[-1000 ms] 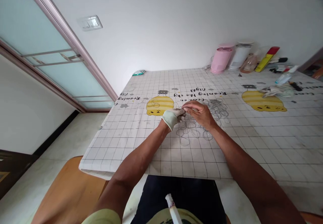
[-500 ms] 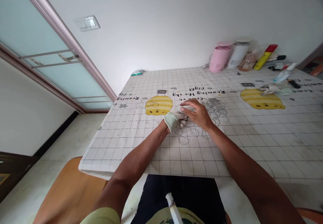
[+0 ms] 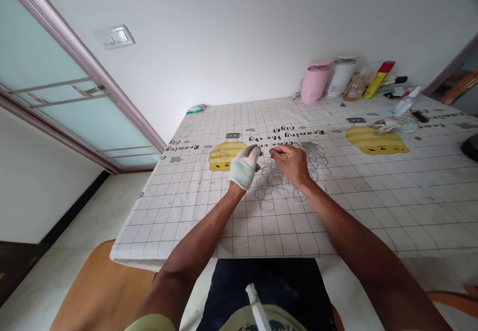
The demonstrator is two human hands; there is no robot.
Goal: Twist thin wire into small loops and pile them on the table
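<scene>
My left hand [image 3: 244, 167], in a white glove with a pale green cuff, is raised over the table with its fingers bent together. What it grips is too small to make out. Close to its right, my bare right hand [image 3: 293, 165] pinches a thin wire loop between thumb and forefinger; the loop shows only faintly. The two sets of fingertips face each other a short way apart. Below and behind my right hand lies a loose tangle of thin grey wire loops [image 3: 315, 159], with single loops [image 3: 266, 205] spread toward me.
A checked tablecloth [image 3: 179, 226] covers the table. Along the wall stand a pink cylinder [image 3: 315, 83], a white one [image 3: 340, 78], a bottle [image 3: 354, 88] and a yellow-red can [image 3: 379, 80]. A crumpled cloth [image 3: 396, 123] lies at right. A cigarette [image 3: 257, 306] juts in below.
My left hand has lifted away from the wire loops and turned upright, moving left and farther back. My right thumb and forefinger have closed into a pinch. The view has shifted slightly.
</scene>
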